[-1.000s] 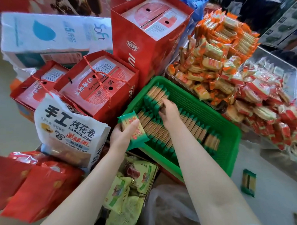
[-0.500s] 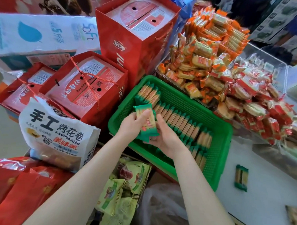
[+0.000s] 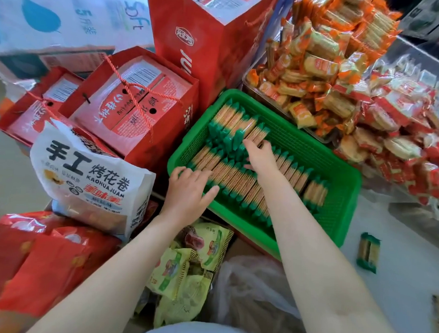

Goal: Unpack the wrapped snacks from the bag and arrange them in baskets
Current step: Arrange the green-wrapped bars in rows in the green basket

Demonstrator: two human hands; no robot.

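Note:
A green plastic basket (image 3: 323, 155) holds two rows of green-ended cracker packs: a long front row (image 3: 240, 186) and a short back row (image 3: 234, 126). My right hand (image 3: 260, 156) reaches into the basket, and its fingertips touch the right end of the back row. With fingers spread, my left hand (image 3: 188, 192) rests on the left end of the front row at the basket's near corner. Neither hand holds a pack. One loose pack (image 3: 368, 252) lies on the white surface right of the basket. A crumpled clear plastic bag (image 3: 245, 293) sits below the basket.
Red gift boxes (image 3: 133, 107) and a tall red bag (image 3: 206, 40) stand left of and behind the basket. A white printed snack bag (image 3: 92, 181) leans at the left. Heaps of orange (image 3: 318, 57) and red-white (image 3: 403, 129) wrapped snacks fill trays at the right. Yellow-green snack bags (image 3: 191, 260) lie between my arms.
The pack passed from my left hand to my right hand and now sits in the basket. My right hand moved to the back row; my left hand dropped onto the front row.

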